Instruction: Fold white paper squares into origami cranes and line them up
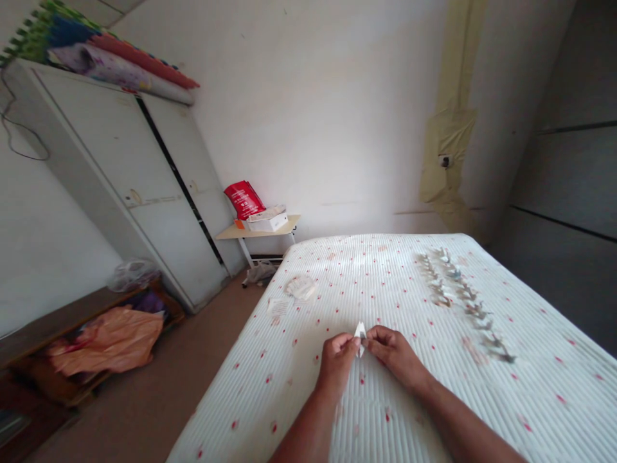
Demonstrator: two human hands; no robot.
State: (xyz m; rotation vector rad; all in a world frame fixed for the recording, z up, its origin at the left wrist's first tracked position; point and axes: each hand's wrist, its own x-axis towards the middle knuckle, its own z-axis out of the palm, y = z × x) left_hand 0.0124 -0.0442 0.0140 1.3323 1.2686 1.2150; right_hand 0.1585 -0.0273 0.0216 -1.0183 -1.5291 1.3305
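Observation:
A small white piece of folded paper (360, 331) stands upright between my two hands, above the bedspread (299, 399). My left hand (339, 357) pinches its left side between thumb and fingertips. From the other side my right hand (393, 354) grips the right edge, fingers curled. Further right, several small folded paper figures (476, 308) stand in two rows, blurred, some looking like birds. Thin printed paper sheets (299, 287) lie left of and beyond my hands.
A small table (289, 225) with a red bag (245, 199) and a white box (270, 220) stands past the bed's far left corner. A tall grey cabinet (110, 154) and a low wooden bench (53, 315) with an orange plastic bag (110, 344) are at the left.

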